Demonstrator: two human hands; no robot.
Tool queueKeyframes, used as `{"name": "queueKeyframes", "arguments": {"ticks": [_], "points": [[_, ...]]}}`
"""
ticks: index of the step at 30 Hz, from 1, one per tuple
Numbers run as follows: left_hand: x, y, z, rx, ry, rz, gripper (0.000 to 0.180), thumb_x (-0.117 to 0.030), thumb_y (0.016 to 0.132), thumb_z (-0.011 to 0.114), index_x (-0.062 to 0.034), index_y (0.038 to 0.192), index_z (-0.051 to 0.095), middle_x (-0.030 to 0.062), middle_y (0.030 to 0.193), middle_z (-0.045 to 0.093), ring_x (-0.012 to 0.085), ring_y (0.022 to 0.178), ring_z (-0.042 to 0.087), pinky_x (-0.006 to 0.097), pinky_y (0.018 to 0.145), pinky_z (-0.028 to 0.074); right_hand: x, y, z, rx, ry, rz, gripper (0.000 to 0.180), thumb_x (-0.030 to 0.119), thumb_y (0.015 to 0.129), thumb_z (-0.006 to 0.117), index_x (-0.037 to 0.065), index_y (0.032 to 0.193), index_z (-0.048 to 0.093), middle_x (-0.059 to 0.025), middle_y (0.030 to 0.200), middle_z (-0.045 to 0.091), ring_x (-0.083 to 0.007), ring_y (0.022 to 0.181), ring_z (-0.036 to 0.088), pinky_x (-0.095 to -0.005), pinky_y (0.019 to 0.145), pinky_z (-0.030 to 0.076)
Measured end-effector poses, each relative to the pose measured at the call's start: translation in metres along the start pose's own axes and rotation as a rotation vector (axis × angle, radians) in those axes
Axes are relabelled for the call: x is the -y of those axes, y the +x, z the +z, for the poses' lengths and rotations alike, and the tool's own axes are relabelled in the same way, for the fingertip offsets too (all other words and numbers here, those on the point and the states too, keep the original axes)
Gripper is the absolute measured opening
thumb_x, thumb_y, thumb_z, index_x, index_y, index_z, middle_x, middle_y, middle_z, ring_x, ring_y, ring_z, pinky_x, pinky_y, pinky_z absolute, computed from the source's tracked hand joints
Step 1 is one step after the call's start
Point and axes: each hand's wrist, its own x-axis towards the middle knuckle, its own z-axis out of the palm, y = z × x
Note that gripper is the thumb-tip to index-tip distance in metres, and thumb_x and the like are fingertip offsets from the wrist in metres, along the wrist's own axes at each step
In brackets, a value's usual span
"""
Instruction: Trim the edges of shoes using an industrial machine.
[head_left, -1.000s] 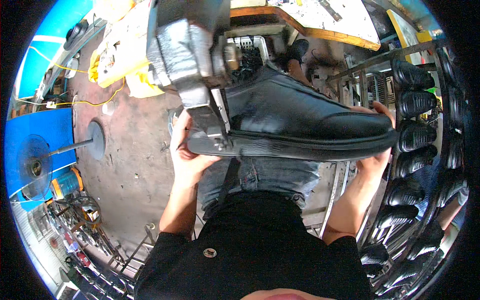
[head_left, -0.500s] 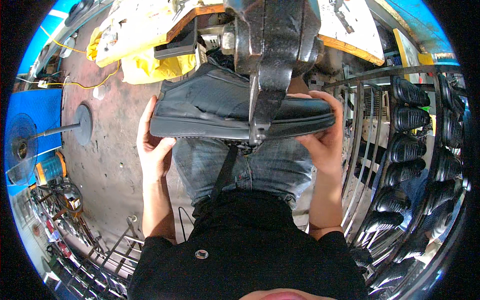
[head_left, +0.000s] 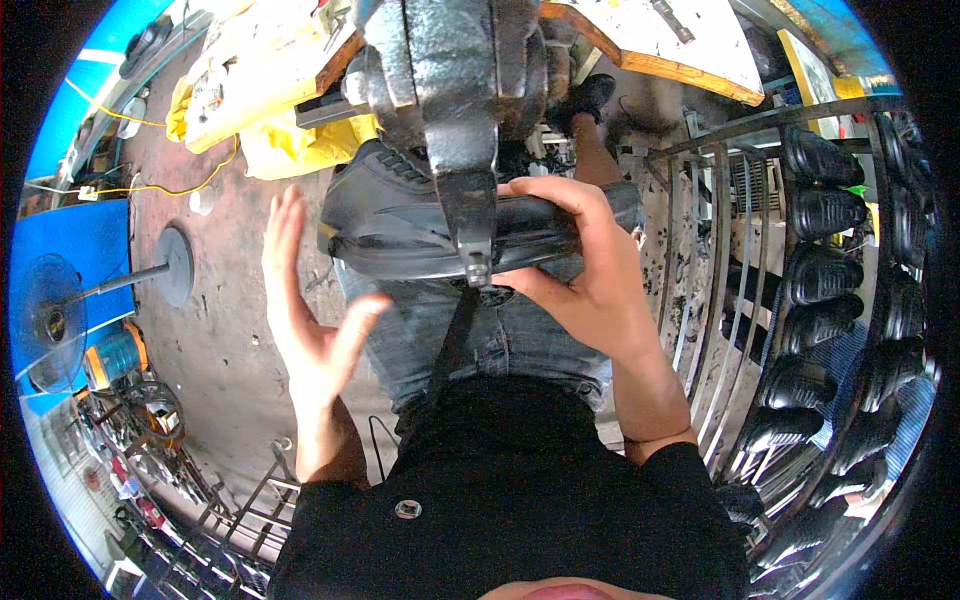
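Observation:
A black shoe (head_left: 385,222) lies on its side across the dark metal arm of a sewing-type machine (head_left: 465,180), whose foot comes down at the edge of the sole. Around the shoe's right part my right hand (head_left: 590,270) is closed, thumb below and fingers above. My left hand (head_left: 310,310) is off the shoe, just to its left, with thumb and fingers spread and nothing between them. The far side of the shoe and whatever lies under the machine foot are hidden.
On the right stands a metal rack (head_left: 715,230) with several black shoes (head_left: 825,210). White worktables (head_left: 690,50) with wooden edges flank the machine. A yellow cloth (head_left: 300,140) hangs at the left one. Further left is a standing fan (head_left: 55,320) with a round base (head_left: 175,265).
My left hand has let go of the shoe and opened beside it. The shoe has turned, and my right hand has shifted left along it, nearer the machine foot.

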Motion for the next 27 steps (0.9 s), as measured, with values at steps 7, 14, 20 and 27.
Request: {"name": "queueKeyframes", "arguments": {"ticks": [7,14,20,27], "points": [[-0.044,0.046,0.018,0.326,-0.047,0.233,0.068,-0.027,0.07,0.088,-0.0052,0.128,0.061,0.0139,0.128,0.065,0.0364,0.126,0.058,0.056,0.113,0.033,0.019,0.004,0.003,0.04,-0.101,0.02,0.058,0.021,0.079,0.081,0.006,0.127,0.053,-0.0146,0.124,0.063,-0.036,0.113,0.063,-0.0413,0.093,0.052],[-0.022,0.027,0.03,0.311,-0.65,-0.141,0.056,-0.006,0.069,0.088,-0.0025,0.119,0.064,0.0108,0.117,0.068,0.0217,0.108,0.065,0.035,0.095,0.049,0.028,0.013,0.002,0.092,-0.273,-0.074,0.055,0.025,0.076,0.081,0.009,0.123,0.057,-0.0089,0.111,0.066,-0.0319,0.095,0.064,-0.0414,0.082,0.053],[-0.035,0.032,0.052,0.354,-0.642,-0.132,0.054,-0.008,0.067,0.09,-0.0024,0.116,0.068,0.0098,0.115,0.069,0.0217,0.107,0.065,0.036,0.096,0.049,-0.051,-0.016,0.003,-0.014,0.051,-0.096,0.094,0.024,0.057,0.095,0.007,0.138,0.049,-0.0112,0.131,0.058,-0.0306,0.12,0.055,-0.0434,0.102,0.044],[-0.05,0.056,0.049,0.39,-0.456,0.125,0.049,-0.01,0.065,0.091,0.0005,0.109,0.071,0.0119,0.11,0.073,0.0228,0.1,0.071,0.034,0.089,0.055,-0.118,-0.039,0.05,0.082,0.429,0.233,0.123,0.014,0.061,0.095,0.007,0.157,0.019,-0.0161,0.155,0.032,-0.0295,0.143,0.036,-0.0421,0.117,0.032]]}}
